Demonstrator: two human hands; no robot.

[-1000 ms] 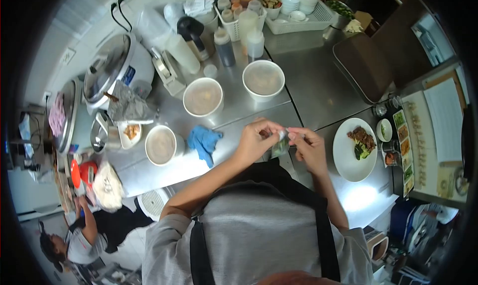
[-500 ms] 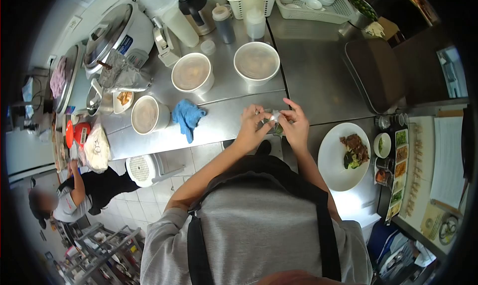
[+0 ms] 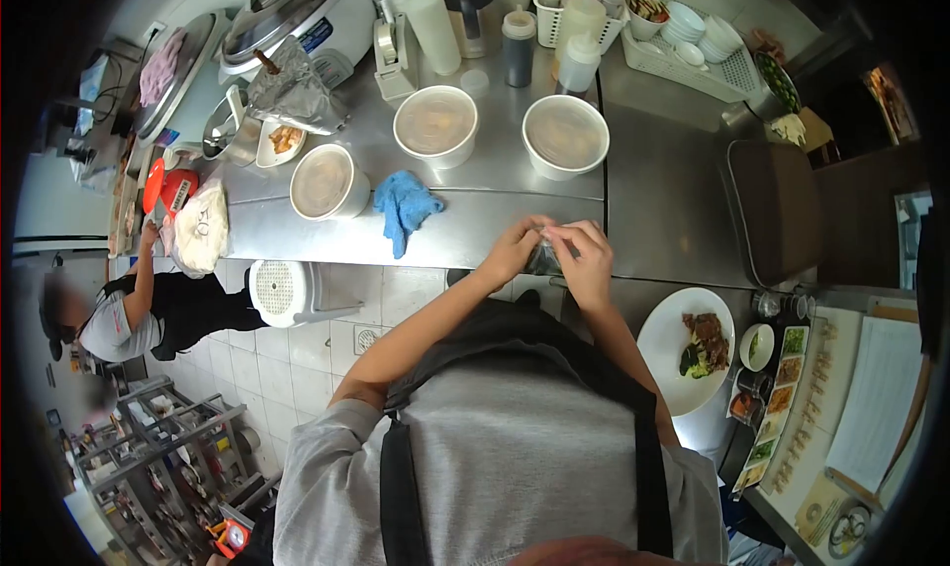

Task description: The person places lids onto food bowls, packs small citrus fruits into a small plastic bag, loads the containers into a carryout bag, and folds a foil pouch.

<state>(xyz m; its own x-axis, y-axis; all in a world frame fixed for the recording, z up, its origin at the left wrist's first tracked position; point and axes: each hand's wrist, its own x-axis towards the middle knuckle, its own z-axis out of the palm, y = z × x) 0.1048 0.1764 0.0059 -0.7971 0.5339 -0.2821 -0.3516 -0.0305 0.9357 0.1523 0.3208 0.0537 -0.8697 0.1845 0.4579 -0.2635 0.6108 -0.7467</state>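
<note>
Probably light, limp and slippery, a small clear plastic bag (image 3: 542,260) is pinched at its top, the surest hold, by left hand (image 3: 510,255) and right hand (image 3: 585,263), both nearly closed.

Lighting: bright, indoor. Glare: steel counter (image 3: 267,228), left stretch; white patch beside plate (image 3: 657,356), near side. Distortion: strong fisheye bowing, black corners. Focus: small bag (image 3: 543,260) indistinct, left hand (image 3: 509,256) slightly soft.
</note>
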